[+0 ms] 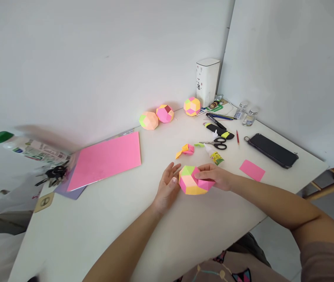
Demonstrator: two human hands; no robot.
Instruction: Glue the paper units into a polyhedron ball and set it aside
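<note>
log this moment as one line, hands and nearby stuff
right hand: grips multicoloured paper ball | left hand: open beside ball, contact unclear | nearby: folded paper pieces, glue bottle, pink paper slip

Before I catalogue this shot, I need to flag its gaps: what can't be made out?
In the head view:
Paper ball, far side: hidden by its own near faces.
Right hand, some fingers: hidden behind the ball.
Purple sheet, full extent: covered by the pink sheet.
Glue bottle, label print: too small to read.
Dark object at lower left: blurred, cut off by the bottom edge.
</note>
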